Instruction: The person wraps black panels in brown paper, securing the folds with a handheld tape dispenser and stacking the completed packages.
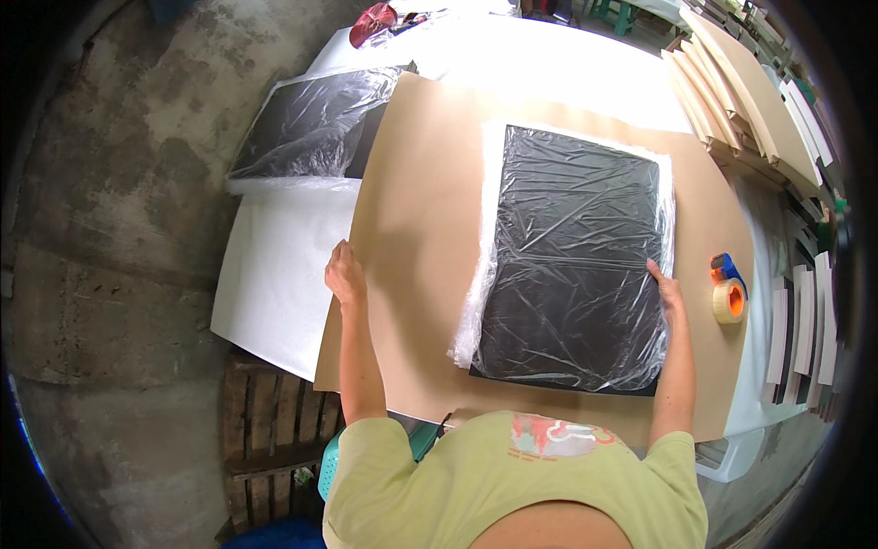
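Observation:
A flat black panel wrapped in clear, wrinkled plastic film lies on a large sheet of brown kraft paper. White padding shows along the panel's left, top and right edges. My left hand is closed at the left edge of the brown sheet, with the fingers pinched on it. On the other side, my right hand grips the panel's right edge. Its thumb rests on top of the film, and the other fingers are mostly hidden.
A second film-wrapped black panel lies at the back left on the white tabletop. A tape dispenser sits on the brown sheet's right side. Folded cardboard is stacked at the far right. A wooden pallet stands below left.

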Demonstrator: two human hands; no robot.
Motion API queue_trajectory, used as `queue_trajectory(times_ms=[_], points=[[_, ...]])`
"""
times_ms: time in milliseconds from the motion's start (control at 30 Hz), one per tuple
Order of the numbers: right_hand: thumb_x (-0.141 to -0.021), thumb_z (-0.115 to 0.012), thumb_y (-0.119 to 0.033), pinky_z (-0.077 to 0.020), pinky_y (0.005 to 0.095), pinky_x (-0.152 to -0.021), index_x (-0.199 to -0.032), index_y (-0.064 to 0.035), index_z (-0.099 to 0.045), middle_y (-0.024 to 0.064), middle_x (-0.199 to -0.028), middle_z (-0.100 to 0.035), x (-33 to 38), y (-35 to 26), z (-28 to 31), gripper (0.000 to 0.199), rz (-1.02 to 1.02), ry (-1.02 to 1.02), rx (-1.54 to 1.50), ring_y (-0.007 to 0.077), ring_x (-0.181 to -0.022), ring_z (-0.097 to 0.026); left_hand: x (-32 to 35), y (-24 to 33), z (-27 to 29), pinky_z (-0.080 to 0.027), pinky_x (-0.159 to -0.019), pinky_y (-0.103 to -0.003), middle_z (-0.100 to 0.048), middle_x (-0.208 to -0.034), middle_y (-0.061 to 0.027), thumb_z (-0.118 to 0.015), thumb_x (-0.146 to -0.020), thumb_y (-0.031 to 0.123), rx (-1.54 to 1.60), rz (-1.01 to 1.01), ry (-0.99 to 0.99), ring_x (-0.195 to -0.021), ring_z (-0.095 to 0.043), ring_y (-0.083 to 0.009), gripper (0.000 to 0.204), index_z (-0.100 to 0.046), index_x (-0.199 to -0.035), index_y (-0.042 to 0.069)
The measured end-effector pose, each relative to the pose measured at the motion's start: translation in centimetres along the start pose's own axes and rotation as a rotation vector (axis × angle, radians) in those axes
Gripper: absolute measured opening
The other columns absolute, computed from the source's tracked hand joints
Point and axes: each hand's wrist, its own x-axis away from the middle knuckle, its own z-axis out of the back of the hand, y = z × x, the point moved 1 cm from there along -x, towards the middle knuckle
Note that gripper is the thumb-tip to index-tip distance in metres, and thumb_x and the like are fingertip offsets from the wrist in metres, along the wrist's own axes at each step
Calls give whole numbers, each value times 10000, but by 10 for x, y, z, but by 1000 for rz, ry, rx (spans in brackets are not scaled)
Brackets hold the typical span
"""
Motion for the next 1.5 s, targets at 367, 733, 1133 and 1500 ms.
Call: queue_trajectory(times_ms=[367, 733, 1133, 1500], points=[[-598, -735, -638, -363, 348, -965, -1056, 127, -597, 206, -1106, -601, 23, -21, -5, 902, -27, -50, -30, 244, -1085, -537, 4, -13, 1, -517, -642, -348, -674, -901, -115, -653, -767, 84, 248, 133, -4, -682, -643, -296, 151, -653, -900, 12], [-606, -744, -620, -329, 340, -998, -1116, 132, -561, 198, -1151, -580, 23, -20, -3, 927, -34, -27, -20, 239, -1127, -514, -3, -10, 4, -467, -554, -379, -655, -745, -93, -621, -804, 107, 110, 70, -41, -594, -604, -285, 56, -627, -778, 58], [-627, -675, -682, -236, 373, -1065, -1230, 137, -449, 233, -1334, -416, 25, -28, -3, 1042, -92, -85, 70, 274, -1288, -346, 18, -20, -22, -518, -527, -294, -684, -904, -42, -620, -812, 83, 32, -119, 304, -658, -653, -227, 125, -672, -922, 113], [-670, -705, -609, -390, 341, -944, -1135, 100, -559, 171, -1125, -602, 17, -10, -1, 861, -150, -152, -92, 241, -1060, -558, 10, 0, 4, -501, -747, -391, -656, -1013, -121, -687, -779, 227, 48, 156, -250, -872, -634, -277, 355, -602, -1089, 78]])
